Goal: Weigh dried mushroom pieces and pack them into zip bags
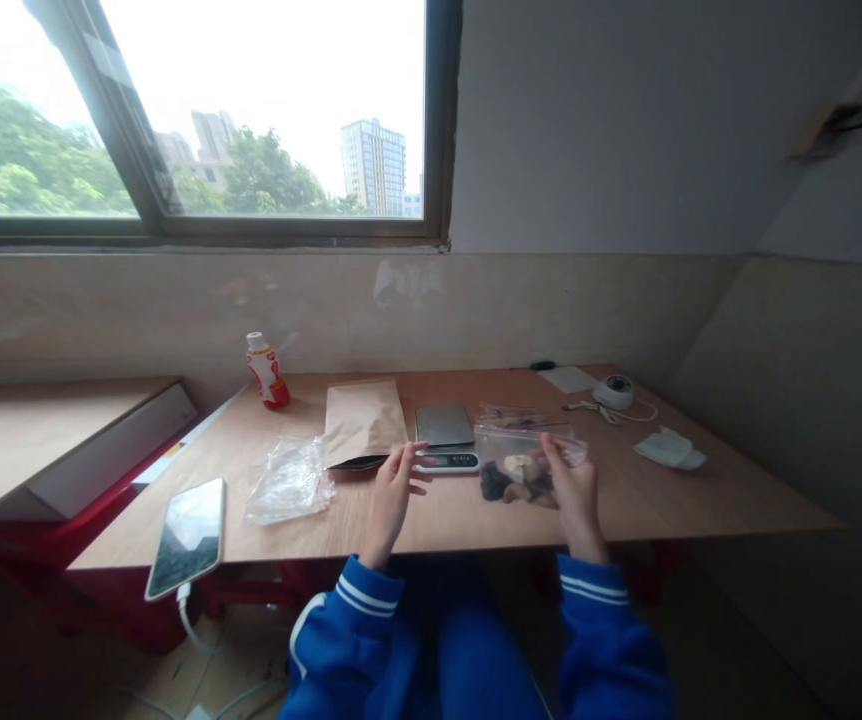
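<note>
My right hand [572,487] grips the upper right part of a clear zip bag [495,445], which hangs over the table. Inside the bag are dark, brown and pale pieces [519,470] that look like dried food; I cannot make out the kind. My left hand [399,490] is open with its fingers apart, near the front of a digital scale [444,427]. A brown paper pouch [363,420] lies left of the scale, its dark mouth toward me. Behind the held bag lies another clear zip bag [510,414], partly hidden.
Left of the pouch lies a stack of clear plastic bags [288,485]. A phone [189,535] on a white cable rests at the table's front left edge. A red-and-white bottle [267,372] stands behind. At right are a white dome camera [614,391] with its cable and a crumpled white packet [669,449].
</note>
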Demonstrator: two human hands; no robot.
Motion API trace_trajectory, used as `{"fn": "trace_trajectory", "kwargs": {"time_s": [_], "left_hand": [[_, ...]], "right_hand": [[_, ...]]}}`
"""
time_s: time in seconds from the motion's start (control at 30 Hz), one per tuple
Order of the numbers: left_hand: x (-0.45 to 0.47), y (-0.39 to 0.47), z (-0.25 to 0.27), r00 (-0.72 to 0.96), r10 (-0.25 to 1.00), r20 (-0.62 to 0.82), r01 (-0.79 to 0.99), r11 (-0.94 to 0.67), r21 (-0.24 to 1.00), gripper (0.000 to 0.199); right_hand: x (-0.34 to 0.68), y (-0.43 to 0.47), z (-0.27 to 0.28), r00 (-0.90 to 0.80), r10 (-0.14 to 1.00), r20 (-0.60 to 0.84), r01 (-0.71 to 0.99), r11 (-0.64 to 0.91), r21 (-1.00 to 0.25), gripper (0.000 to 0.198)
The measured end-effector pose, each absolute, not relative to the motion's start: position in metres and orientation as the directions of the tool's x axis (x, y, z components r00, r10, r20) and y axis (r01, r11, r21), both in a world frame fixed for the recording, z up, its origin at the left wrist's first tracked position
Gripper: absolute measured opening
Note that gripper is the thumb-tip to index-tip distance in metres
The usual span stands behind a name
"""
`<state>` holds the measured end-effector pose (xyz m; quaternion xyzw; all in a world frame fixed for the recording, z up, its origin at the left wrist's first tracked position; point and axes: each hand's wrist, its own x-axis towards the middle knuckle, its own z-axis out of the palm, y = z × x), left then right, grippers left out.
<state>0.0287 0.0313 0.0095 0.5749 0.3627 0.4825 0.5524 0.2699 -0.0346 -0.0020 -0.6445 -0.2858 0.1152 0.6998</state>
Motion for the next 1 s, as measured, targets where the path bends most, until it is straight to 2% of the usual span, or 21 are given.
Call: {"fn": "trace_trajectory", "kwargs": {"time_s": [0.03, 0.1, 0.13, 0.17, 0.23, 0.3, 0.4, 0.47, 0.6, 0.67, 0.7, 0.73, 0.8, 0.87, 0.93, 1.0], "left_hand": [[0.022, 0.039, 0.008, 0.263, 0.945, 0.195, -0.023, -0.196, 0.98, 0.046], [0.008, 0.057, 0.004, 0.237, 0.918, 0.317, 0.233, -0.37, 0.899, 0.034], [0.001, 0.065, 0.001, 0.218, 0.916, 0.338, 0.28, -0.39, 0.877, 0.03], [-0.006, 0.074, -0.002, 0.2, 0.914, 0.353, 0.314, -0.401, 0.86, 0.031], [-0.02, 0.089, -0.009, 0.177, 0.91, 0.374, 0.403, -0.414, 0.816, 0.046], [-0.033, 0.103, -0.015, 0.257, 0.892, 0.373, 0.625, -0.448, 0.639, 0.065], [-0.05, 0.121, -0.021, 0.356, 0.88, 0.315, 0.791, -0.463, 0.4, 0.066], [-0.057, 0.132, -0.019, 0.397, 0.867, 0.302, 0.806, -0.487, 0.336, 0.056], [-0.06, 0.14, -0.004, 0.41, 0.847, 0.337, 0.797, -0.513, 0.319, 0.043], [-0.057, 0.136, 0.008, 0.381, 0.845, 0.376, 0.802, -0.505, 0.32, 0.04], [-0.054, 0.132, 0.014, 0.366, 0.842, 0.397, 0.802, -0.501, 0.324, 0.04], [-0.051, 0.128, 0.021, 0.349, 0.838, 0.419, 0.801, -0.499, 0.33, 0.039], [-0.044, 0.117, 0.032, 0.312, 0.833, 0.457, 0.796, -0.491, 0.354, 0.034], [-0.039, 0.108, 0.043, 0.272, 0.841, 0.468, 0.795, -0.47, 0.382, 0.031], [-0.038, 0.103, 0.051, 0.219, 0.838, 0.499, 0.771, -0.462, 0.438, 0.028], [-0.039, 0.1, 0.056, 0.155, 0.83, 0.536, 0.723, -0.465, 0.51, 0.026]], "right_hand": [[0.287, -0.036, -0.001, 0.814, 0.521, 0.256, 0.246, 0.09, -0.965, 0.059], [0.309, -0.041, -0.002, 0.854, 0.414, 0.316, 0.383, -0.089, -0.919, 0.079], [0.313, -0.044, -0.005, 0.856, 0.339, 0.391, 0.466, -0.177, -0.867, 0.088], [0.312, -0.048, -0.009, 0.837, 0.263, 0.479, 0.54, -0.259, -0.801, 0.093], [0.299, -0.055, -0.025, 0.744, 0.179, 0.644, 0.659, -0.354, -0.664, 0.09], [0.279, -0.059, -0.048, 0.664, 0.245, 0.706, 0.739, -0.353, -0.573, 0.078], [0.261, -0.049, -0.084, 0.643, 0.407, 0.649, 0.766, -0.346, -0.541, 0.071], [0.265, -0.034, -0.097, 0.676, 0.458, 0.578, 0.736, -0.374, -0.565, 0.072], [0.283, -0.003, -0.081, 0.722, 0.563, 0.402, 0.668, -0.418, -0.615, 0.076], [0.274, 0.005, -0.056, 0.69, 0.584, 0.429, 0.691, -0.353, -0.631, 0.074], [0.26, 0.007, -0.041, 0.648, 0.569, 0.506, 0.728, -0.268, -0.631, 0.07], [0.242, 0.008, -0.026, 0.575, 0.569, 0.588, 0.767, -0.123, -0.63, 0.059], [0.195, 0.009, 0.0, 0.326, 0.642, 0.694, 0.765, 0.251, -0.592, 0.037], [0.147, 0.012, 0.018, 0.027, 0.697, 0.716, 0.693, 0.503, -0.516, 0.035], [0.111, 0.016, 0.025, -0.114, 0.685, 0.72, 0.696, 0.572, -0.434, 0.034], [0.092, 0.02, 0.023, -0.184, 0.698, 0.692, 0.748, 0.556, -0.362, 0.032]]}}
